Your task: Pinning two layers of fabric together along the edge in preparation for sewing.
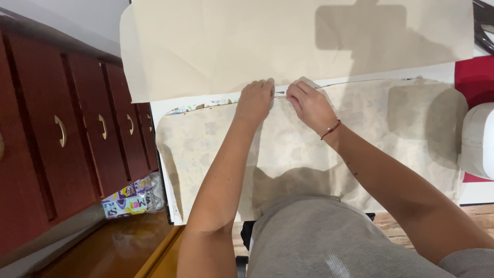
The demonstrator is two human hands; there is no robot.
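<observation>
Cream cloth (288, 41): matt, woven, smooth. Lower cloth (309, 149): thin, matt, faint print showing thru. Drawers (77, 134): dark red wood, semi-gloss, w/ shiny brass handles (61, 131). Floor (113, 247): glossy wood. White machine (478, 139): smooth plastic.

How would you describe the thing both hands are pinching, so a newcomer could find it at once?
Start at the big plain cream cloth across the top of the table. Just below its lower edge lies a paler, faintly patterned fabric panel. The left hand and right hand pinch that panel's top edge, a thin seam line showing colourful print.
</observation>
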